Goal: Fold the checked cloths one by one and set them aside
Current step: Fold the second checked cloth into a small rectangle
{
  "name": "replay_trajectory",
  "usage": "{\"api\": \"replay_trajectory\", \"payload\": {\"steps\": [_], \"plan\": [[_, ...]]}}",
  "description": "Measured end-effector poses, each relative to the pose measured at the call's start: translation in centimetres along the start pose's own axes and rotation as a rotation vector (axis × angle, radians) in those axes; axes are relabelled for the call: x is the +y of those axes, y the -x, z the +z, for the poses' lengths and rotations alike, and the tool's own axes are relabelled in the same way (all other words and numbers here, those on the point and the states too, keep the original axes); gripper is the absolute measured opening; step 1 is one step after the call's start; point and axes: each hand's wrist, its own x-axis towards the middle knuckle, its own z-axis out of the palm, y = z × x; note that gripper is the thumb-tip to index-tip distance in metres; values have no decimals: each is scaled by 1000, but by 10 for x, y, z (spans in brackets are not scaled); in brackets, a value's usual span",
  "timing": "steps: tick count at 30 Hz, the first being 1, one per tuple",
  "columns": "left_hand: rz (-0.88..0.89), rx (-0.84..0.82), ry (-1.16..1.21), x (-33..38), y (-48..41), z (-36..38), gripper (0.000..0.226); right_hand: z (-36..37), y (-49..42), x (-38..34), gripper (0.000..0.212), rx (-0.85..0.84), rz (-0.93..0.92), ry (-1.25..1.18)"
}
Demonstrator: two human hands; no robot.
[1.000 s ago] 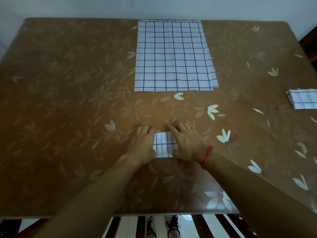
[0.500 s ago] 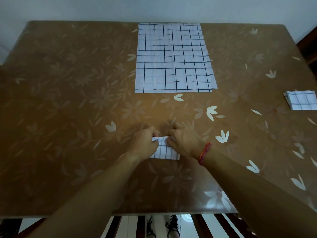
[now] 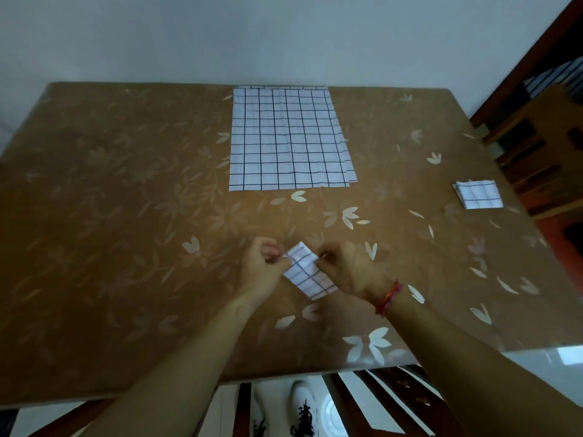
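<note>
A small folded white cloth with dark checks (image 3: 307,274) is tilted between my hands near the table's front middle. My left hand (image 3: 263,266) pinches its left edge with curled fingers. My right hand (image 3: 345,269), with a red band at the wrist, pinches its right edge. A stack of flat unfolded checked cloths (image 3: 288,138) lies at the far middle of the table. One folded checked cloth (image 3: 478,194) lies near the right edge.
The brown table (image 3: 126,216) has a glossy cover with leaf patterns. A wooden chair (image 3: 542,146) stands past the right edge. Below the front edge I see chair slats and shoes (image 3: 303,414).
My hands went from pressing flat on the small folded cloth to pinching its edges. The cloth has been raised and turned at an angle. The camera view has tilted upward.
</note>
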Motion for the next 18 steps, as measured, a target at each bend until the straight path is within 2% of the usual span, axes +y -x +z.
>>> {"api": "replay_trajectory", "payload": {"steps": [1, 3, 6, 10, 12, 16, 18], "plan": [[-27, 7, 10, -1, 6, 2, 36, -6, 4, -15, 18, -76, -45, -10], [-98, -15, 59, -6, 15, 9, 33, -20, 11, -28, 15, -61, 33, -161], [-193, -94, 171, -11, 28, 19, 17, -31, 36, -24, 7, -38, 113, -372], [-257, -141, 269, -8, 44, 32, 7, -34, 58, -11, 19, 22, 213, -545], [-235, -142, 256, -6, 49, 39, 10, -35, 66, -3, 21, 43, 249, -562], [-211, -147, 244, -4, 54, 52, 7, -36, 72, 16, 8, 60, 352, -553], [-204, -155, 239, -4, 56, 58, 7, -37, 72, 23, 10, 60, 373, -550]]}}
